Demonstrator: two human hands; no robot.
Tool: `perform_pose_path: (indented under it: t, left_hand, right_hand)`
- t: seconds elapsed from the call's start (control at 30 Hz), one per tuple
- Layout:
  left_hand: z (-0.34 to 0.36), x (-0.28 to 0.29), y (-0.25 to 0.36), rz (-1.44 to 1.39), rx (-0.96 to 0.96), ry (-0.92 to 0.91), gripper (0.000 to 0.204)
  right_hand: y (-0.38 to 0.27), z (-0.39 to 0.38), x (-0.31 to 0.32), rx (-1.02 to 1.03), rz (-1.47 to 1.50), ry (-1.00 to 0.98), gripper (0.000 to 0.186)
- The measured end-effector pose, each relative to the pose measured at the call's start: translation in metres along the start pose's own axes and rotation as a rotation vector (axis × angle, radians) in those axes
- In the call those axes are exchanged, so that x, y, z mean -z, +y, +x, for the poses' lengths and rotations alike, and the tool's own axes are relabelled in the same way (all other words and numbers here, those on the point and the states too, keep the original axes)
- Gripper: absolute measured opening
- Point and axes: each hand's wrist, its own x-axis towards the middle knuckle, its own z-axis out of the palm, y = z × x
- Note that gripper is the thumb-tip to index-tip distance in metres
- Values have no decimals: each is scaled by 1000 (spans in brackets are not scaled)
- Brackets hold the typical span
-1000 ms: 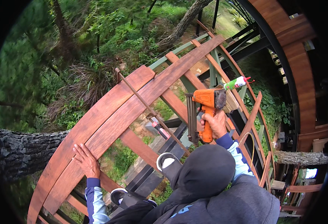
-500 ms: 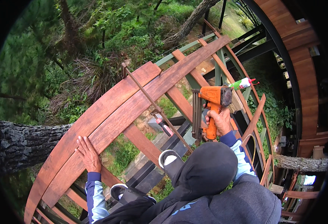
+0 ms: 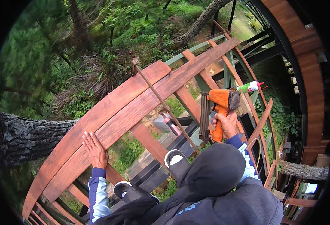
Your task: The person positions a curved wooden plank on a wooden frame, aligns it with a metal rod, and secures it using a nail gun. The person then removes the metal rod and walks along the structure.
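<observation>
My left hand (image 3: 96, 152) lies flat, fingers stretched, on the inner of two long curved reddish-brown planks (image 3: 120, 117). The outer plank (image 3: 97, 103) runs alongside it, with a narrow dark seam between them. My right hand (image 3: 228, 125) is wrapped round the handle of an orange nail gun (image 3: 220, 98), held upright over the slats to the right. The gun's dark magazine (image 3: 203, 116) faces left. A long bar clamp (image 3: 155, 92) crosses both planks, its pink-and-black handle (image 3: 172, 126) hanging over the inner side.
Crosswise wooden slats (image 3: 149, 140) and green metal framing (image 3: 195, 50) leave gaps down to the ground. A white-and-green sealant tube (image 3: 249, 87) with a red nozzle lies beyond the gun. A tree trunk (image 3: 26, 133) stands at left. My sandalled feet (image 3: 175, 159) are between the hands.
The view has shifted slightly, so everything sits a little further right. Both hands keep their places: the left on the plank, the right on the nail gun.
</observation>
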Motion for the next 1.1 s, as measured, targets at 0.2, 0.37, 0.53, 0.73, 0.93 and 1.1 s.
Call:
perform_pose_path:
  t: [0.2, 0.37, 0.53, 0.73, 0.93, 1.1]
  left_hand:
    - [8, -1, 8, 5, -7, 46, 91]
    - [5, -9, 4, -23, -30, 61, 83]
    - [6, -7, 5, 34, -40, 28, 80]
    - [6, -7, 3, 26, -68, 32, 81]
    - [7, -16, 1, 168, -90, 79, 72]
    - [6, -17, 0, 111, -100, 102, 69]
  right_hand:
    - [-1, 1, 1, -7, 14, -19, 28]
    - [1, 3, -3, 0, 27, -14, 29]
    - [1, 5, -1, 9, 21, -26, 29]
    - [-5, 5, -2, 17, 40, -15, 21]
    - [-8, 3, -6, 49, 94, 14, 9]
    - [-7, 4, -4, 47, 71, 30, 9]
